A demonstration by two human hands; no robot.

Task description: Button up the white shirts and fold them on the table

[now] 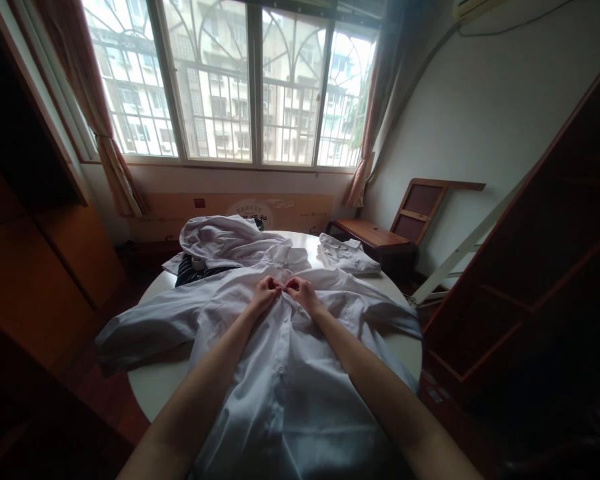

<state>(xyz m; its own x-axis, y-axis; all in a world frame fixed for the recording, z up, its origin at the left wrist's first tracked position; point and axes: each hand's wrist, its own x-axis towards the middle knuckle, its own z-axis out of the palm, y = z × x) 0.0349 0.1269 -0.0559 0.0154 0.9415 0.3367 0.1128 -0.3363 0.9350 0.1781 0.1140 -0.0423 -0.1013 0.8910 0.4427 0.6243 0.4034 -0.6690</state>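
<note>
A white button-up shirt (245, 333) lies spread face up, its collar toward the window and its sleeves stretched to both sides. Both hands meet at the front placket, a little below the collar. My left hand (266, 293) pinches the placket edge from the left. From the other side, my right hand (303, 293) pinches the same spot, fingertips almost touching the left ones. Any button between the fingers is hidden. Lower on the placket, a white button (281, 370) shows.
Under the shirt stands a round white table (153, 387). At its far left is a heap of white clothes (220, 240) with a dark striped piece (197, 272). A folded white shirt (347, 253) lies far right. A wooden bench (370, 233) stands beyond, and a large cardboard box (305, 207) leans below the window.
</note>
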